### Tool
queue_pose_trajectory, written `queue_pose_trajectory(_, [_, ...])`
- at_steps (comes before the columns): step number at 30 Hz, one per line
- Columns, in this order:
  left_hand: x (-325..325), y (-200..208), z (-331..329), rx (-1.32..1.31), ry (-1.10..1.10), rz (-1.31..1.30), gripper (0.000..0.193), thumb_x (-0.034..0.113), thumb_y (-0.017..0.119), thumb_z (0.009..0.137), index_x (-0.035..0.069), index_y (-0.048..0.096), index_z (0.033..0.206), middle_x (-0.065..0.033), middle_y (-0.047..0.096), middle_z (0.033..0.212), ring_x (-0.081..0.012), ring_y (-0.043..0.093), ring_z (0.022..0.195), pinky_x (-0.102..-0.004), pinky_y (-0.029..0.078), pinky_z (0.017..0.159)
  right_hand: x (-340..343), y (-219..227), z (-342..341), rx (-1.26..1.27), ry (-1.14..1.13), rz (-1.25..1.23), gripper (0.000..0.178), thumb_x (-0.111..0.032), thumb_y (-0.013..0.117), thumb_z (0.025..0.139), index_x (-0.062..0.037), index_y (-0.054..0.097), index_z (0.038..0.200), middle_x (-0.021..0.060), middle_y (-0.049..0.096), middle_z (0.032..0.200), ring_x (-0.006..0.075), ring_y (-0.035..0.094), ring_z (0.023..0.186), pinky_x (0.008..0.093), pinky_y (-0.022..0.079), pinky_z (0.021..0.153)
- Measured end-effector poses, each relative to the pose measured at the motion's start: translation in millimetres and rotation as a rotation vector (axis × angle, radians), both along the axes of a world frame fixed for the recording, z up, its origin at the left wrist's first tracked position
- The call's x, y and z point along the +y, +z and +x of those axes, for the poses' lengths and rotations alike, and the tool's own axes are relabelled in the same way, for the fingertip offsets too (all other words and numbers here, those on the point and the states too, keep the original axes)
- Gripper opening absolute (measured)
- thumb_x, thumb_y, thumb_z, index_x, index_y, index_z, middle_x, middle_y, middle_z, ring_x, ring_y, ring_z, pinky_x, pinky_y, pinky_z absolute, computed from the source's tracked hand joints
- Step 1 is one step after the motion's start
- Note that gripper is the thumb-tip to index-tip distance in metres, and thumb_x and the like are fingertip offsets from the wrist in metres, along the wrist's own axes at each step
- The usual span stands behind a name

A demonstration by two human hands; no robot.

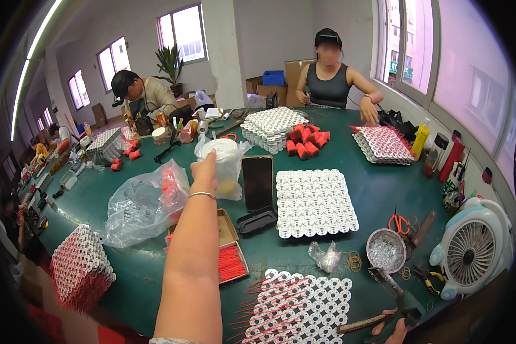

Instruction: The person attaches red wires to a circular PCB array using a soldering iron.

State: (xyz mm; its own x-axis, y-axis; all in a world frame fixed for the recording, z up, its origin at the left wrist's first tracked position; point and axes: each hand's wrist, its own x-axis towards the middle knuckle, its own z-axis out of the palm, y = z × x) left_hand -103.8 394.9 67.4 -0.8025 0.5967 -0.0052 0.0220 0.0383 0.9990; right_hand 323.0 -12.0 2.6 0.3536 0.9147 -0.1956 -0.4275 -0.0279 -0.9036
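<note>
Nearest, at the lower edge, see the right hand (398, 333) mostly cut off, close by a brown strip (358, 325); cannot tell fingers apart or together there. Just left of that, find a white disc sheet (327, 304) with thin red strips lying over its left part. Up the middle, follow the left forearm (189, 275), circled by a bracelet (202, 194), to the left hand (205, 171), fingers clamped on a clear bag (230, 180) around a white-topped tub (222, 148); cannot tell whether lifted or resting on the green tabletop (286, 255). Right of the forearm, notice a box of red strips (231, 262), then, farther right, a metal bowl (370, 243) of small clear bits, scissors (397, 217) and a fan (470, 252). Beyond the box, spot a phone (258, 183) standing upright, left of another white sheet (315, 203). Left of the forearm, find a crumpled plastic bag (140, 206). Past the tub, see red bundles (309, 140) beside a white stack (269, 129). Farthest, see two co-workers seated across, one at left bending down, one at right reaching toward a red-edged stack (382, 143)
</note>
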Motion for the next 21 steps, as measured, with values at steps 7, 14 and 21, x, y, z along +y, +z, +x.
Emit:
queue_pose_trajectory(7, [0,-7,-23,-0.522,-0.358,0.404,0.039,0.015,0.061,0.077,-0.002,0.05,0.111,-0.0148,0.058,0.104,-0.0275,0.056,0.096,-0.0408,0.045,0.083,4,7,-3,-0.062,-0.007,0.032,0.047,-0.041,0.045,0.088,0.0001,0.05,0.109,0.0076,0.054,0.064,0.0149,0.05,0.056,0.025,0.041,0.05])
queue_pose_trajectory(14, [-134,70,-69,-0.47,-0.589,0.664,0.037,0.015,0.054,0.081,-0.003,0.048,0.113,-0.0137,0.057,0.109,-0.0247,0.057,0.098,-0.0389,0.046,0.087,0,8,-3,0.008,0.037,-0.029,0.045,-0.039,0.04,0.09,-0.0003,0.05,0.111,0.0072,0.054,0.064,0.0146,0.049,0.056,0.0244,0.041,0.05])
queue_pose_trajectory(21, [-371,81,1,-0.16,-0.907,0.218,0.039,0.011,0.067,0.072,-0.006,0.054,0.104,-0.0093,0.06,0.097,-0.0142,0.059,0.085,-0.0274,0.048,0.076,-5,-15,5,-0.029,-0.106,0.196,0.035,-0.033,0.042,0.09,-0.0071,0.039,0.115,0.0107,0.052,0.101,0.0131,0.049,0.048,0.0249,0.042,0.043])
